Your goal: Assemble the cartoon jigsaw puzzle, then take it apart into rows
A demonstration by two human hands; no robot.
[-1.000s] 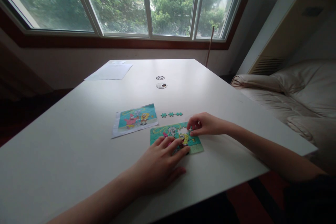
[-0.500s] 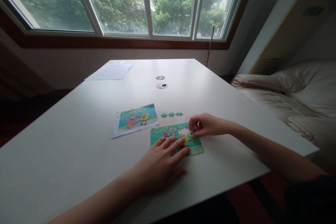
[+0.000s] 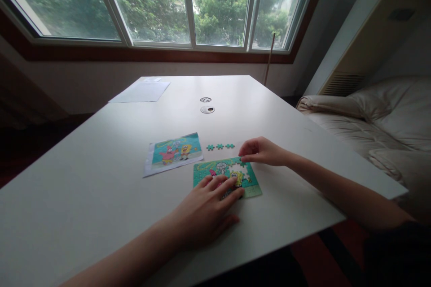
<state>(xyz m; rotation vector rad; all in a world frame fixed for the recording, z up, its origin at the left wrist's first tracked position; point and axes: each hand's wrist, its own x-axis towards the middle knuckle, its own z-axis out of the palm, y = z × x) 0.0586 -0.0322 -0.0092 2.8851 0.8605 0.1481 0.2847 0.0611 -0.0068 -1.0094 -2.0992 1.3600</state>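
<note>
A small cartoon jigsaw puzzle (image 3: 251,179) lies on the white table (image 3: 101,179), with a white gap near its upper middle. My left hand (image 3: 205,210) rests flat on the puzzle's near left part, fingers stretched out. My right hand (image 3: 261,151) hovers at the puzzle's far right corner, fingers pinched on a small teal puzzle piece (image 3: 242,163). Three loose teal pieces (image 3: 220,146) lie in a row just beyond the puzzle. A printed reference picture (image 3: 173,152) of the same cartoon lies to the left.
A sheet of paper (image 3: 141,91) lies at the table's far left. Two round cable grommets (image 3: 206,105) sit in the table's middle. A cream sofa (image 3: 377,121) stands to the right, and windows run along the far wall.
My right hand has lifted off the puzzle and drawn back toward its far right corner with a teal piece pinched in it. My left hand has stayed put.
</note>
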